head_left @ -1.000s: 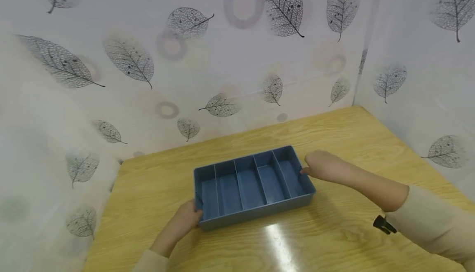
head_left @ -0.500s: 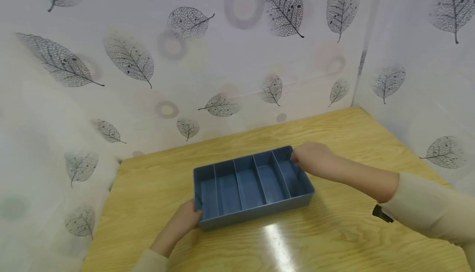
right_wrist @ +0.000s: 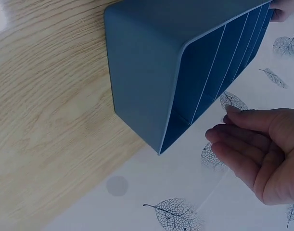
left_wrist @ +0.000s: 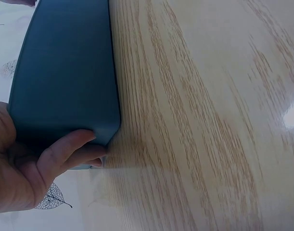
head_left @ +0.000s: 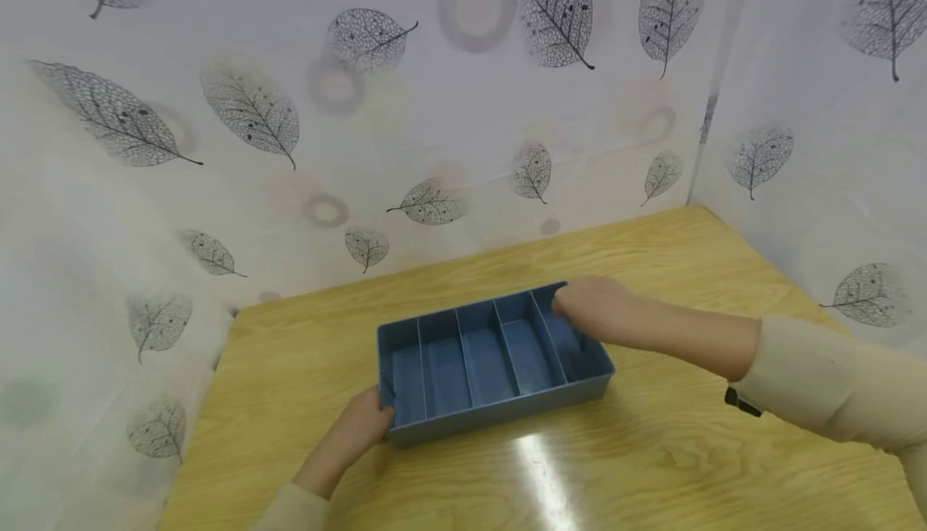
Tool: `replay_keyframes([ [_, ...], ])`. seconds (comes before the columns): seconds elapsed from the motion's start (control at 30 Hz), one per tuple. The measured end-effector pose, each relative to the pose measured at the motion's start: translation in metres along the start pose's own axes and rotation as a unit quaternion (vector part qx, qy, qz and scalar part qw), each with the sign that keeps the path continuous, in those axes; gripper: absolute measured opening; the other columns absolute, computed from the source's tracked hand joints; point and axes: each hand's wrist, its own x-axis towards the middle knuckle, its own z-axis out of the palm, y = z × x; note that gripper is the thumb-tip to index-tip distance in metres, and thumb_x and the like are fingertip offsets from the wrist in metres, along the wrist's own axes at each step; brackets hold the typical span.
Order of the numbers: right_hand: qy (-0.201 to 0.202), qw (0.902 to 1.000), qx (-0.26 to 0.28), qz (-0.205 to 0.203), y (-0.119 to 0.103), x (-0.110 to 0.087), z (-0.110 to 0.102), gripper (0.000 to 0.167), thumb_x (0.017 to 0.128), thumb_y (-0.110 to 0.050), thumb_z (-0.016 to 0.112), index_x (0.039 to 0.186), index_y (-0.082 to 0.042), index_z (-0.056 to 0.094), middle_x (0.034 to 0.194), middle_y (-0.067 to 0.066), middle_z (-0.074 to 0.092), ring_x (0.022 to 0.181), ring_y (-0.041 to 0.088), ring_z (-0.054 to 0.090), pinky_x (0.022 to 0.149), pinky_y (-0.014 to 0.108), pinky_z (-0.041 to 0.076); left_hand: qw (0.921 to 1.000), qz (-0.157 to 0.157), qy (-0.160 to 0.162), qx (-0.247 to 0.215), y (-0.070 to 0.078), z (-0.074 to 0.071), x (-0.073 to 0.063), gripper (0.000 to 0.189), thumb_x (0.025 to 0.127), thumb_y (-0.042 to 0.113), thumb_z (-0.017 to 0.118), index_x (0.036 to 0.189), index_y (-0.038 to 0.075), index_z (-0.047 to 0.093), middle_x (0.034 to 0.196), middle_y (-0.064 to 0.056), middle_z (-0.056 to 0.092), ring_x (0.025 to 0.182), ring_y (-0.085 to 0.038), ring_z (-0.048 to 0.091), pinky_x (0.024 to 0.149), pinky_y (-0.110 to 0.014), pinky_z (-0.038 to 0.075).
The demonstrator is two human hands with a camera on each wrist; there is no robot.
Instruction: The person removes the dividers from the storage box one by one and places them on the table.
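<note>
A blue-grey divided storage box (head_left: 489, 354) lies on the wooden table, its compartments in a row from left to right. At the box's left end my left hand (head_left: 365, 418) grips the wall, thumb over the rim; in the left wrist view its fingers (left_wrist: 65, 149) lie against the outside near the bottom corner. My right hand (head_left: 594, 306) is above the far right corner, overlapping the rightmost compartment in the head view. In the right wrist view that hand (right_wrist: 262, 149) is apart from the rim, fingers loosely bent, thumb near the fingertips, and nothing held.
The light wooden table (head_left: 304, 354) extends around the box, with a bright reflection in front. White sheeting (head_left: 463, 113) printed with leaves rises behind the table and along both sides. A small black object (head_left: 743, 402) sits below the right sleeve.
My right hand has left the box's right end wall, rising and moving left over the far right corner. The left hand and the box stay almost where they were.
</note>
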Motion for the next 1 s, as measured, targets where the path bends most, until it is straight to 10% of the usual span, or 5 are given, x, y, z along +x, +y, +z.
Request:
replay_keyframes([
  [0.33,0.015,0.9998,0.010,-0.010,-0.006,0.011,0.000,0.024,0.074,0.009,0.055,0.060,-0.011,0.060,0.055,-0.003,0.050,0.052,0.012,0.039,0.044,0.023,0.032,0.9998,0.013,0.013,0.011,0.001,0.000,0.000,0.030,0.081,0.000,0.044,0.104,-0.017,0.054,0.079,-0.013,0.060,0.063,-0.016,0.056,0.056,-0.032,0.051],
  [0.77,-0.070,0.9972,-0.023,-0.009,-0.007,0.019,-0.002,0.012,0.079,0.001,0.067,0.086,-0.007,0.073,0.087,0.008,0.071,0.078,0.022,0.066,0.061,0.029,0.054,0.9999,0.006,0.008,0.006,0.001,0.001,0.000,0.032,0.081,-0.001,0.044,0.107,-0.018,0.054,0.081,-0.014,0.060,0.065,-0.017,0.057,0.056,-0.031,0.051],
  [1.0,-0.063,0.9875,-0.113,-0.091,-0.005,0.020,0.003,0.012,0.081,-0.005,0.069,0.091,-0.010,0.072,0.082,0.003,0.070,0.072,0.018,0.065,0.060,0.028,0.054,0.9998,0.004,0.015,0.014,0.001,0.001,-0.001,0.026,0.081,0.000,0.045,0.100,-0.015,0.056,0.077,-0.011,0.058,0.062,-0.017,0.055,0.055,-0.031,0.050],
])
